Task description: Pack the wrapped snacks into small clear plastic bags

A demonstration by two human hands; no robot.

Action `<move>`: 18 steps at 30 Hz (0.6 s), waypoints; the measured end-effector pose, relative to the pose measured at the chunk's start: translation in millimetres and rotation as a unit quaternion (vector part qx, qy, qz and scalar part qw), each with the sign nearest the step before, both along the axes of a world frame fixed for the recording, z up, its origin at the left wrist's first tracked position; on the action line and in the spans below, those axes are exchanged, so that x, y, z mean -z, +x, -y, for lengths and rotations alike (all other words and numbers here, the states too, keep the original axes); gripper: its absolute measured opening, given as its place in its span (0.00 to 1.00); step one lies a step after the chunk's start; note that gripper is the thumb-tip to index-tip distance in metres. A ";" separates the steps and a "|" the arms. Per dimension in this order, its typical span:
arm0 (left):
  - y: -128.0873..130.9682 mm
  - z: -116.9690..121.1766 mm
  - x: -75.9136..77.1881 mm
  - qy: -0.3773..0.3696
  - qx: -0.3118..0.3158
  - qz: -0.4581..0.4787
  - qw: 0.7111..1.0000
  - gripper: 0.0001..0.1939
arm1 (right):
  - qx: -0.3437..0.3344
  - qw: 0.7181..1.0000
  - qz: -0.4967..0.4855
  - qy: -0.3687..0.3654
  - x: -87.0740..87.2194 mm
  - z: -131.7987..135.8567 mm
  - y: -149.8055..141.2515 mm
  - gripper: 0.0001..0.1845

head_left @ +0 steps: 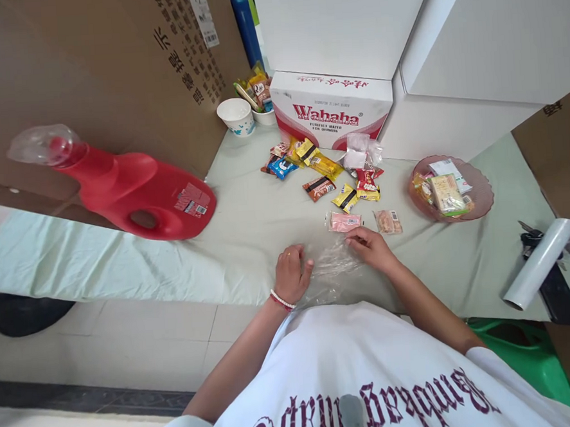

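Note:
Between my hands, at the table's front edge, lies a crumpled clear plastic bag (335,262). My left hand (290,274) is curled at the bag's left side, with the thumb towards the plastic. Fingers of my right hand (370,247) pinch the bag's upper right edge. Just beyond those fingertips is a pink wrapped snack packet (344,221), and to its right sits a small clear packet with brownish contents (388,222). Farther back, several snack packets lie in a loose pile, among them a yellow one (346,198), a red one (367,181) and a blue one (283,168).
A pink glass bowl (485,195) holding packets stands right, near a plastic film roll (539,263). At left leans a red detergent bottle (139,190). Behind are a Wahaha carton (331,111), a paper cup (237,118) and a large cardboard box (112,76).

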State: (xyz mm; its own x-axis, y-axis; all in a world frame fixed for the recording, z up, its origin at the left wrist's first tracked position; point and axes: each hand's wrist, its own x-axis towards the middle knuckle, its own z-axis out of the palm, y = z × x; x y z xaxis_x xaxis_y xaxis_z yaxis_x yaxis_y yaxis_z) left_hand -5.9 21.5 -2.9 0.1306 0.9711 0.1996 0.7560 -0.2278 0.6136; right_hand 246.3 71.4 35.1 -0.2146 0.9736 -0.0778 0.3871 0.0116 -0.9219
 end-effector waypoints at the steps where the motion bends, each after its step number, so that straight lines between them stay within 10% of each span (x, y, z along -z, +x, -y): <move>1: 0.6 -0.6 -1.8 -0.004 0.004 -0.002 1.000 0.16 | 0.034 0.999 -0.018 0.030 -1.0 0.7 2.3 0.14; 9: 0.7 -11.6 -3.4 -0.062 -0.097 0.156 0.981 0.10 | 0.254 0.963 -0.050 0.080 10.4 7.9 25.6 0.16; 15: -5.9 -30.7 -7.3 0.072 -0.267 0.104 0.955 0.20 | 0.234 0.950 0.131 0.162 16.7 -3.4 31.6 0.19; 18: -9.5 -24.6 -13.2 0.176 -0.228 0.002 0.958 0.14 | 0.197 0.933 0.181 0.239 -2.4 1.1 26.6 0.21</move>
